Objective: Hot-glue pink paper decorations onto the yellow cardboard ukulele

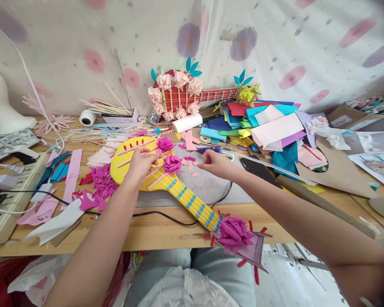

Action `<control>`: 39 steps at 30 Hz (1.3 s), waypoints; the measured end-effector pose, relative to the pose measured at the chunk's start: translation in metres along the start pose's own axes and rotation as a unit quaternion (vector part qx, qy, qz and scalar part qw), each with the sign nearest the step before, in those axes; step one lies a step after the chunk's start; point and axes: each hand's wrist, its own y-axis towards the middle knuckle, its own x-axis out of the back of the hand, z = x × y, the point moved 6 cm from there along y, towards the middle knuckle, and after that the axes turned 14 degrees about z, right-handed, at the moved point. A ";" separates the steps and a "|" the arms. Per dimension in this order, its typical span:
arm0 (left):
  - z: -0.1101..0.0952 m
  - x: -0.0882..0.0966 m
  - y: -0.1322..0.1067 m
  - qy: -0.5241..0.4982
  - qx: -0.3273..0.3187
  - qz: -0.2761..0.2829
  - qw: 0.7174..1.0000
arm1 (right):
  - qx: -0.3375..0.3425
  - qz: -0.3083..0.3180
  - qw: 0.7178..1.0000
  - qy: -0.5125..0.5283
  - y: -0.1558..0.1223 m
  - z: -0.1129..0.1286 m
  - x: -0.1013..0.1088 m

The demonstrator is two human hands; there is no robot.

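A heap of jagged magenta paper scraps (102, 181) lay just left of the left hand (141, 164), whose fingers rested spread and flat — gripping nothing — on the round body of the yellow foam-board guitar with pink strip strings (147, 170). Two ruffled magenta paper flowers (172, 163) sat just right of those fingertips. Small pink paper petals (192, 167) were scattered between the hands. The right hand (216, 164) hovered beside them, fingertips pinched together — on what, I could not tell. Farther right lay a stack of smooth coloured paper sheets (269, 123).
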 end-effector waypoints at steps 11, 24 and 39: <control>-0.009 0.016 -0.003 0.088 0.014 -0.031 0.996 | 0.225 -0.101 0.964 -0.102 0.077 0.103 -0.012; -0.004 0.017 0.033 0.384 0.028 -0.033 0.922 | 0.157 -0.057 0.985 -0.032 0.117 0.097 -0.009; -0.005 -0.002 0.084 0.370 0.131 0.021 0.920 | 0.119 -0.025 0.992 0.046 0.129 0.085 -0.007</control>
